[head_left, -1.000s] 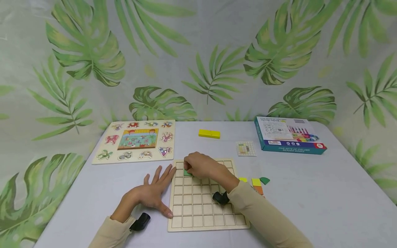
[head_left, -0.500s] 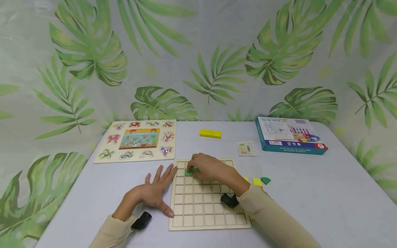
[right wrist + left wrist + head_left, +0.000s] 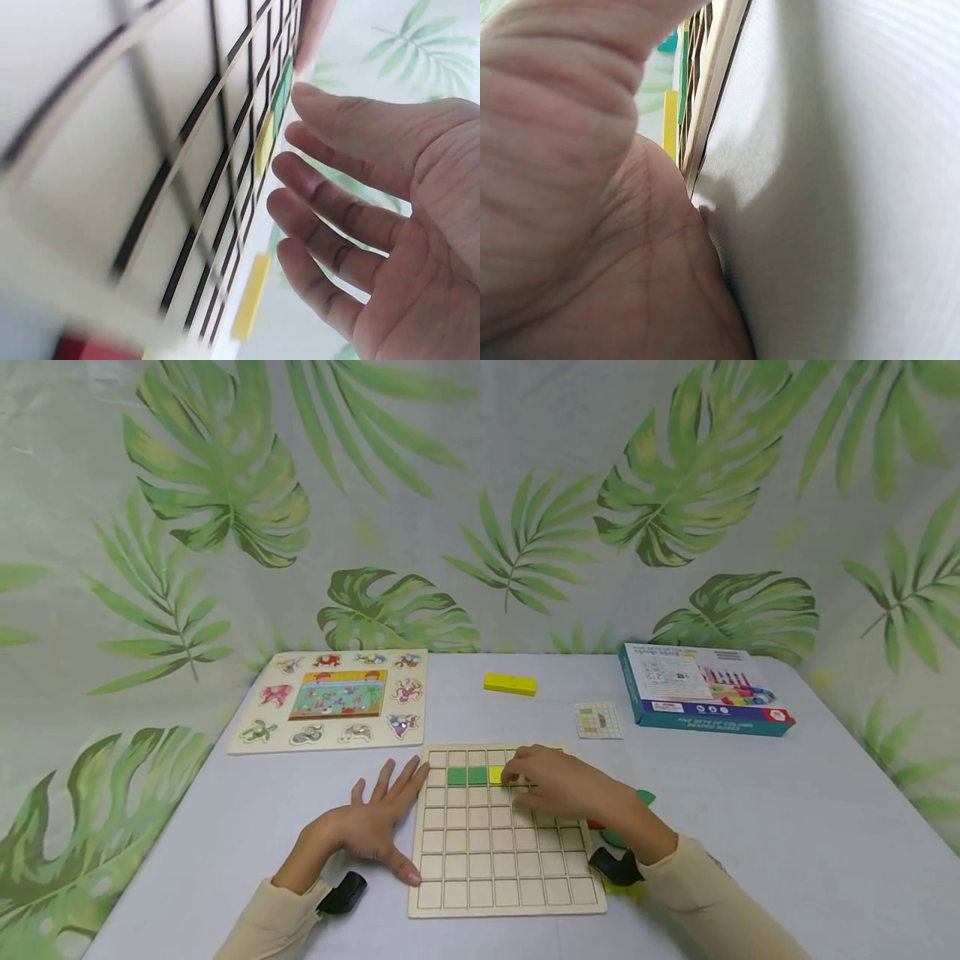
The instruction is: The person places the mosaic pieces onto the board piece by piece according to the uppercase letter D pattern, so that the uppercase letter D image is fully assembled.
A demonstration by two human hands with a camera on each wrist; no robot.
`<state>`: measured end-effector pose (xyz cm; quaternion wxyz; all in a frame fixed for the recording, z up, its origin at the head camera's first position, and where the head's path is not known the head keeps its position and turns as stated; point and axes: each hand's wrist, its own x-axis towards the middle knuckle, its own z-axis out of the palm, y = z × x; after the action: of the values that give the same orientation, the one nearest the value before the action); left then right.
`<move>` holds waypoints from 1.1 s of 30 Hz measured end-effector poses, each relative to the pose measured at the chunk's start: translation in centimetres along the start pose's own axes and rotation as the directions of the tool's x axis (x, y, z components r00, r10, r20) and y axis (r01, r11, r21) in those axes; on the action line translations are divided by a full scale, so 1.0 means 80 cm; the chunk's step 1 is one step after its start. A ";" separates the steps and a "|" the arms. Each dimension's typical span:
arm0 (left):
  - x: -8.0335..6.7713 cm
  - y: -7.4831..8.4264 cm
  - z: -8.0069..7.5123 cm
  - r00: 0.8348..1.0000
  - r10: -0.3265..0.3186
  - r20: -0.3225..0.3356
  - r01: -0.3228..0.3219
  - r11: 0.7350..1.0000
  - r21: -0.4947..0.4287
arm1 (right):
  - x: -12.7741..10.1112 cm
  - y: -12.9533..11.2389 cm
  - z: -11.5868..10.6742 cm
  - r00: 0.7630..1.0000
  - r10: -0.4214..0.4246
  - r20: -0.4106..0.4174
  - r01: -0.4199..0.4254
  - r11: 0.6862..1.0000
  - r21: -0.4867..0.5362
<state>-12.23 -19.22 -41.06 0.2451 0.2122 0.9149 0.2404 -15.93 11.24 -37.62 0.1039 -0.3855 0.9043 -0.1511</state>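
Observation:
A wooden grid board point(image 3: 507, 860) lies on the table in front of me. In its second row sit two green tiles point(image 3: 467, 775) side by side and a yellow tile point(image 3: 497, 774) right of them. My right hand point(image 3: 525, 774) hovers over the board with its fingertips at the yellow tile. In the right wrist view its fingers point(image 3: 330, 202) are loosely spread and hold nothing, beside the yellow tile point(image 3: 264, 142). My left hand point(image 3: 382, 822) lies flat on the table, thumb and index finger against the board's left edge point(image 3: 712, 97).
An animal puzzle board point(image 3: 330, 697) lies at the back left. A yellow block point(image 3: 510, 683), a small pattern card point(image 3: 597, 720) and a teal box point(image 3: 701, 687) lie behind the grid. Loose coloured pieces point(image 3: 643, 796) lie right of the board, partly hidden by my right arm.
My right hand has moved to the right along the second row, uncovering two green tiles and a yellow tile set in the grid. My left hand has stayed put.

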 end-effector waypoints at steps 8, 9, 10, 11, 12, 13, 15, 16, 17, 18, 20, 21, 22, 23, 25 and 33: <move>0.001 0.007 -0.004 1.000 0.006 -0.007 -0.006 1.000 -0.008 | -0.054 0.046 -0.010 0.987 0.161 0.000 -0.160 0.983 0.091; 0.000 0.007 -0.004 1.000 0.005 -0.005 -0.005 1.000 -0.011 | -0.060 0.052 -0.012 0.986 0.167 -0.001 -0.167 0.982 0.090; 0.000 0.007 -0.004 1.000 0.006 -0.003 -0.006 1.000 -0.013 | -0.065 0.057 -0.014 0.984 0.177 0.001 -0.177 0.980 0.088; 0.000 0.006 -0.004 1.000 0.005 -0.001 -0.005 1.000 -0.014 | -0.070 0.061 -0.016 0.983 0.186 0.003 -0.185 0.979 0.088; 0.000 0.006 -0.005 1.000 0.004 0.001 -0.004 1.000 -0.012 | -0.075 0.066 -0.019 0.981 0.192 0.004 -0.192 0.977 0.090; -0.001 0.005 -0.005 1.000 0.003 0.003 -0.003 1.000 -0.008 | -0.079 0.070 -0.021 0.979 0.205 0.003 -0.204 0.974 0.096; -0.001 0.003 -0.006 1.000 0.004 0.005 -0.004 1.000 -0.002 | -0.086 0.076 -0.026 0.973 0.229 0.006 -0.229 0.968 0.103; -0.001 0.003 -0.007 1.000 0.004 0.005 -0.004 1.000 -0.001 | -0.089 0.079 -0.029 0.971 0.240 0.007 -0.240 0.965 0.111; -0.001 0.002 -0.007 1.000 0.003 0.004 -0.003 1.000 -0.001 | -0.091 0.082 -0.031 0.968 0.249 0.006 -0.248 0.962 0.115; 0.000 0.002 -0.008 1.000 0.004 0.003 -0.004 1.000 -0.001 | -0.093 0.084 -0.034 0.966 0.258 0.005 -0.257 0.959 0.122; 0.000 0.001 -0.009 1.000 0.005 0.001 -0.005 1.000 -0.006 | -0.097 0.090 -0.038 0.962 0.273 0.005 -0.271 0.954 0.128; 0.000 0.001 -0.010 1.000 0.005 0.001 -0.005 1.000 -0.010 | -0.098 0.093 -0.040 0.960 0.279 0.004 -0.277 0.952 0.130; 0.000 0.002 -0.010 1.000 0.006 0.003 -0.006 1.000 -0.015 | -0.100 0.096 -0.041 0.959 0.284 0.003 -0.283 0.951 0.127; 0.000 0.002 -0.010 1.000 0.006 0.004 -0.005 1.000 -0.018 | -0.102 0.099 -0.042 0.957 0.289 0.003 -0.287 0.950 0.123; 0.001 0.002 -0.009 1.000 0.007 0.007 -0.006 1.000 -0.023 | -0.105 0.103 -0.042 0.956 0.295 0.008 -0.293 0.948 0.120; 0.000 0.002 -0.002 1.000 -0.014 0.012 0.015 0.999 -0.031 | -0.110 0.110 -0.038 0.960 0.274 0.066 -0.281 0.947 0.157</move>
<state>-12.30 -19.17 -40.84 0.2554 0.2031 0.9111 0.2517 -16.72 24.04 -37.23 0.1752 -0.2477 0.9314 -0.2008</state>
